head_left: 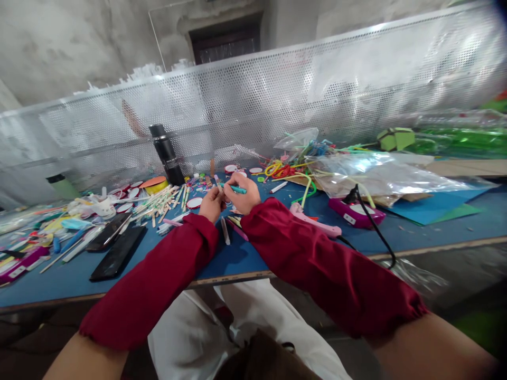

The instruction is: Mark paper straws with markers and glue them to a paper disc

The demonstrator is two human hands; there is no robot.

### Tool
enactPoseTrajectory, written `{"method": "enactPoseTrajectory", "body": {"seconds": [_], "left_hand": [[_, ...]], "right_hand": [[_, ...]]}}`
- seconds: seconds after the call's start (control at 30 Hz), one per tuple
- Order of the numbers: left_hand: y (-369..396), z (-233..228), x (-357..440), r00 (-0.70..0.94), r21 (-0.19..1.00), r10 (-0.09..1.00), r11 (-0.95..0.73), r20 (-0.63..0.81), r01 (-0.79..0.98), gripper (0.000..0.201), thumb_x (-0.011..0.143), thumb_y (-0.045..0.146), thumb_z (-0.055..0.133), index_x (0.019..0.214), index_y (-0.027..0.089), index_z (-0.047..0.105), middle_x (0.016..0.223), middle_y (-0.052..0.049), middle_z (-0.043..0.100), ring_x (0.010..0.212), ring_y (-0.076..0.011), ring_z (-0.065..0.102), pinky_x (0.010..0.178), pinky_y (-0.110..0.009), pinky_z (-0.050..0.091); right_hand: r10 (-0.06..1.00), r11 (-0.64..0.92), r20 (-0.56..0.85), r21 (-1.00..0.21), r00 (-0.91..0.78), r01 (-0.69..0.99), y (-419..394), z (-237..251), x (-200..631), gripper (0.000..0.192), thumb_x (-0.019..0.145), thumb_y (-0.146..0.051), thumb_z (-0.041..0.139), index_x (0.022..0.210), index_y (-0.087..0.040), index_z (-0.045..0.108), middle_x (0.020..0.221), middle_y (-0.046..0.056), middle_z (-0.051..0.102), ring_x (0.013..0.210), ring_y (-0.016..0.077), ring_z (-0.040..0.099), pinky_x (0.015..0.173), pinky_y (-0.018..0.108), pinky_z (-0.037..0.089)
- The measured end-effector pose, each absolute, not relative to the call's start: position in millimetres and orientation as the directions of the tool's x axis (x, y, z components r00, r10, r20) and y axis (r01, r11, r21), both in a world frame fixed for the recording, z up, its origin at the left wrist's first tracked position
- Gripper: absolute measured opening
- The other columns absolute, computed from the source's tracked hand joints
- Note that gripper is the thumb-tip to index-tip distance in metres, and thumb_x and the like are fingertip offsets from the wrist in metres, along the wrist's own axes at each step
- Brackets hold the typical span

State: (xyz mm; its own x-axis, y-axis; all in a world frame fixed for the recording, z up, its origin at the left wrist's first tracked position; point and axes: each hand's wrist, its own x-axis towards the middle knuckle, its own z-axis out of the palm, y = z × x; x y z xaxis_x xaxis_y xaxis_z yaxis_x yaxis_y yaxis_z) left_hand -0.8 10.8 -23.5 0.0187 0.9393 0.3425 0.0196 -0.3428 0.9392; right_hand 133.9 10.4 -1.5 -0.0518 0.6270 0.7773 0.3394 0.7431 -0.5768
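My right hand (246, 194) is closed round a teal marker pen (237, 189), held slantwise with its tip towards my left hand. My left hand (212, 203) pinches a small, pale flat stick (217, 181) that stands up from the fingers; its lower part is hidden. The two hands are close together over the blue table. Just below them lie a whitish stick-like piece (225, 231) and a magenta pen (238, 230). A pink hot glue gun (315, 221) rests by my right sleeve.
Two dark phones (118, 253) and a heap of craft sticks (160, 203) lie to the left. Behind stands a black bottle (168, 158). On the right are a purple power strip (356, 212) with a black cord, clear plastic bags (366, 171) and coloured pipe cleaners (281, 170).
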Motion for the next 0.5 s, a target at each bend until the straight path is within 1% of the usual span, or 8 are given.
{"method": "enactPoseTrajectory", "body": {"seconds": [0.07, 0.2, 0.33, 0.5], "left_hand": [[10.8, -23.7, -1.0, 0.017, 0.937, 0.937, -0.349, 0.349, 0.009, 0.027, 0.086, 0.041, 0.067, 0.08, 0.019, 0.052, 0.058, 0.006, 0.05, 0.044, -0.0063, 0.041, 0.045, -0.021, 0.027], [11.7, -23.9, -2.2, 0.002, 0.936, 0.936, -0.352, 0.352, 0.028, 0.028, 0.087, 0.041, 0.066, 0.078, 0.019, 0.051, 0.053, 0.007, 0.045, 0.044, -0.0075, 0.041, 0.045, -0.021, 0.027], [12.2, -23.8, -2.7, 0.012, 0.931, 0.931, -0.364, 0.364, 0.036, 0.024, 0.088, 0.038, 0.064, 0.079, 0.019, 0.052, 0.059, 0.005, 0.052, 0.045, -0.0071, 0.042, 0.045, -0.022, 0.029], [13.2, -24.5, -3.8, 0.01, 0.934, 0.934, -0.357, 0.356, 0.033, 0.024, 0.089, 0.036, 0.062, 0.078, 0.018, 0.052, 0.057, 0.006, 0.049, 0.044, -0.0068, 0.041, 0.045, -0.021, 0.027]], "right_hand": [[0.617, 0.749, 0.785, -0.568, -0.047, 0.341, 10.7, -1.8, 133.7, 0.015, 0.083, -0.03, 0.057, 0.07, -0.024, 0.051, 0.067, -0.003, 0.059, 0.066, 0.0135, 0.053, 0.063, 0.027, 0.04], [0.607, 0.761, 0.792, -0.559, -0.06, 0.329, 11.0, -2.4, 132.8, 0.015, 0.081, -0.029, 0.058, 0.069, -0.024, 0.05, 0.066, -0.004, 0.057, 0.064, 0.0134, 0.052, 0.062, 0.026, 0.039], [0.614, 0.753, 0.788, -0.573, -0.032, 0.323, 12.0, -2.8, 132.8, 0.015, 0.082, -0.029, 0.057, 0.07, -0.024, 0.05, 0.066, -0.004, 0.058, 0.064, 0.0134, 0.053, 0.062, 0.026, 0.039], [0.621, 0.749, 0.782, -0.575, -0.047, 0.33, 12.5, -3.7, 132.8, 0.016, 0.081, -0.029, 0.058, 0.069, -0.024, 0.049, 0.064, -0.004, 0.057, 0.063, 0.0131, 0.052, 0.061, 0.026, 0.038]]}}
